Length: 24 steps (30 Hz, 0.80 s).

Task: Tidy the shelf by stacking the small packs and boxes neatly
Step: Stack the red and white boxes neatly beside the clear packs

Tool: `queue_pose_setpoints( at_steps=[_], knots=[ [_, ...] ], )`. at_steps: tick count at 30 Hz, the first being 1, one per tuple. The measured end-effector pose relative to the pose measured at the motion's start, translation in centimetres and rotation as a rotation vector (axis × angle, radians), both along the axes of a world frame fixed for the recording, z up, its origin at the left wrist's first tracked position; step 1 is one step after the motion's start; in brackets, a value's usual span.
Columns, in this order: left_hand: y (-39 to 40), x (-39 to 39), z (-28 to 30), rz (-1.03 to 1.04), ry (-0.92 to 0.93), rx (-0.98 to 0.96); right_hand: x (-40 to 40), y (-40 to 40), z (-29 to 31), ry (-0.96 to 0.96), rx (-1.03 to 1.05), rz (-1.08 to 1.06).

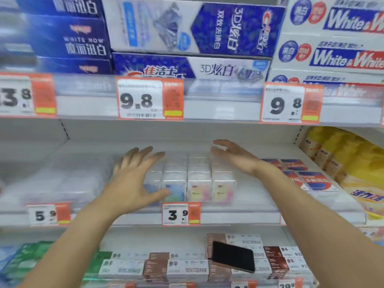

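Both forearms are bare to each grip, left (135,179) and right (234,156).

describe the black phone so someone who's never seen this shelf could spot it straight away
Start at the middle shelf where the small clear packs stand, and find the 3.9 price tag on its front edge. Drop to the shelf below, slightly right: the phone lies tilted on white and brown boxes. It is the only plain black, unprinted slab there.

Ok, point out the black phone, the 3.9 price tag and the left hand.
black phone (233,257): head view, middle of its dark screen.
3.9 price tag (175,215): head view, on the printed digits.
left hand (135,179): head view, back of the hand.
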<state>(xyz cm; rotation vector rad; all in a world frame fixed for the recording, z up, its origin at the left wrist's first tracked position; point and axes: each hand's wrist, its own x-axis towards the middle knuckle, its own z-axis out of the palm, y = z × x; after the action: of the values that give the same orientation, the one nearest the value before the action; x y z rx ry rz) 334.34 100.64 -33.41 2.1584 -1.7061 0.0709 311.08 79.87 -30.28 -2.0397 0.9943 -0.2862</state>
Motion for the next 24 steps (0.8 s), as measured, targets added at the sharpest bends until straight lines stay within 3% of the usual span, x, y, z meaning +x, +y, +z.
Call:
queue_pose_setpoints(
  at_steps=[4,12,18,24],
  knots=[
    [-0.9,0.5,-1.0,-0.020,-0.032,0.066,1.8,-0.9,-0.9,0.008,0.063,-0.063],
    [-1.0,1.2,-2.7,-0.092,0.050,0.024,1.5,-0.3,-1.1,-0.083,0.130,-0.069],
    [-0.6,1.7,-2.0,-0.020,0.486,-0.104,-1.1,0.4,-2.8,-0.178,0.196,-0.213],
    [-1.0,1.9,-3.5,-0.076,0.609,-0.058,-0.9,2.2,-5.0,-0.298,0.368,-0.197]
  ],
)
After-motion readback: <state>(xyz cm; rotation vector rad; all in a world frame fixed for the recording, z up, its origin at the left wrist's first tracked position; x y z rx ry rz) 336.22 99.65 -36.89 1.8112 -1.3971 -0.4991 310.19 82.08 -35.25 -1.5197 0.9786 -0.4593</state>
